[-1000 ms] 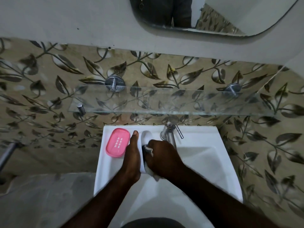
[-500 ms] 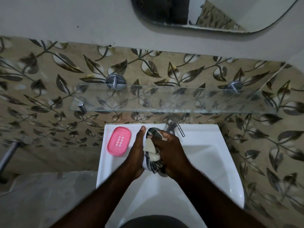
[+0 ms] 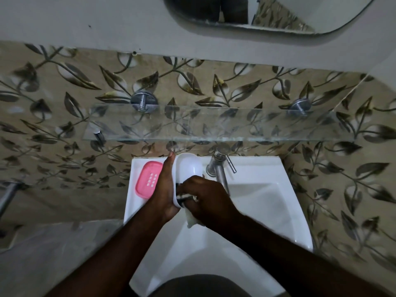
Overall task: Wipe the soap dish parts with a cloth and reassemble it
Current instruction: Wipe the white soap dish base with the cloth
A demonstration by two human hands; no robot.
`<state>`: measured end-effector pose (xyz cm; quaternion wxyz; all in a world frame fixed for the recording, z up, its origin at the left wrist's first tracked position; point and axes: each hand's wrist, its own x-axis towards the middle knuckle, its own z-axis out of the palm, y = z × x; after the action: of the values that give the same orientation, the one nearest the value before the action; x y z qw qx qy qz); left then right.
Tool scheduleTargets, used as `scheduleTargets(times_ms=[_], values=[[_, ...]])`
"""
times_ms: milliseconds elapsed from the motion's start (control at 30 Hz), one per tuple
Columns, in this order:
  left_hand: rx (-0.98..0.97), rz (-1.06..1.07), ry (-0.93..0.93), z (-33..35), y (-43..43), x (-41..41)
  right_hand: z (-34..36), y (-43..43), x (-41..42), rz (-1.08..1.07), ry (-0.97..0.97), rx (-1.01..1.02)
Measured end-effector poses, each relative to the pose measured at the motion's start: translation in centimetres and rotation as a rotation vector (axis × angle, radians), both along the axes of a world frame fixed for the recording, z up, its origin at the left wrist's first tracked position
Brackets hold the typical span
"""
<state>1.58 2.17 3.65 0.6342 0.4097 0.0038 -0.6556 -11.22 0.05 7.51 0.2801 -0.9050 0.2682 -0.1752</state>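
Both hands meet over the white sink [image 3: 267, 172]. My left hand [image 3: 164, 189] grips the white soap dish base [image 3: 188, 168] along its left side. My right hand [image 3: 207, 196] has its fingers curled round the cloth [image 3: 190, 220], pressing into the base's near end. I see the pink drain insert [image 3: 147, 179] lying on the sink's left rim

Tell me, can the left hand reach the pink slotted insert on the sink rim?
Probably yes: the pink slotted plastic insert lies uncovered on the sink rim, right beside the left hand. However, that hand holds the white oval dish base.
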Motion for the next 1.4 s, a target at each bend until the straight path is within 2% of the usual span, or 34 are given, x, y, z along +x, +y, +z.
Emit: scheduleTargets(times_ms=[100, 200, 367, 467, 533, 600, 700, 800, 867, 900, 967, 1000, 1067, 1133, 1200, 1267, 1367, 1400], values=[[-0.029, -0.054, -0.040, 0.2, 0.5, 0.1, 0.1, -0.8, 0.3, 0.038, -0.018, -0.187], [-0.059, -0.074, -0.137, -0.7, 0.9, -1.2, 0.1, -2.2, 0.7, -0.032, -0.009, -0.399], [-0.060, 0.061, -0.010, -1.2, 0.3, -2.2, 0.0, -1.9, 1.6, -0.210, 0.198, -0.387], [0.048, 0.110, -0.207, -1.1, 0.3, -2.0, -0.1, -1.9, 1.0, -0.206, 0.230, -0.164], [0.080, 0.190, -0.330, -0.4, 0.5, -1.8, 0.1, -1.4, 0.4, -0.205, 0.186, 0.118], [0.067, 0.162, -0.395, 0.5, 0.6, -1.5, 0.5, -0.7, 0.0, -0.257, 0.127, 0.362], [0.030, 0.144, -0.367, 1.8, 1.0, -1.3, 1.3, -0.2, -0.3, -0.292, -0.020, 0.638], [-0.012, 0.171, -0.306, 2.2, 0.6, -1.3, 2.3, 0.5, 0.2, -0.349, -0.239, 0.843], [-0.055, 0.109, -0.249, 2.2, 0.3, -1.4, 2.7, 0.6, 0.9, -0.364, -0.418, 0.920], [-0.087, 0.069, -0.216, 2.2, 0.4, -1.5, 2.8, 0.4, 1.3, -0.356, -0.479, 0.839], [-0.148, -0.019, -0.182, 1.7, 0.4, -1.9, 2.6, -0.4, 1.6, -0.326, -0.458, 0.497], [-0.144, -0.016, -0.193, 1.3, 0.4, -2.1, 2.3, -0.8, 1.6, -0.320, -0.378, 0.295], [-0.154, 0.008, -0.072, 0.7, 0.3, -2.4, 1.6, -1.4, 1.3, -0.312, -0.141, -0.090], [-0.122, 0.043, -0.050, 0.1, 0.0, -2.7, 1.0, -1.7, 0.9, -0.280, 0.034, -0.257], [-0.073, 0.077, -0.110, 0.0, -0.2, -2.8, 0.7, -1.7, 1.0, -0.298, 0.154, -0.249], [0.020, 0.127, -0.213, 0.0, -0.3, -2.3, 0.5, -1.5, 1.1, -0.357, 0.187, -0.100], [0.045, 0.201, -0.489, 0.8, -0.5, -0.9, 0.9, -0.7, 0.8, -0.333, 0.044, 0.314], [0.035, 0.187, -0.520, 1.1, -0.6, -0.7, 1.3, -0.4, 0.6, -0.310, -0.039, 0.439]])
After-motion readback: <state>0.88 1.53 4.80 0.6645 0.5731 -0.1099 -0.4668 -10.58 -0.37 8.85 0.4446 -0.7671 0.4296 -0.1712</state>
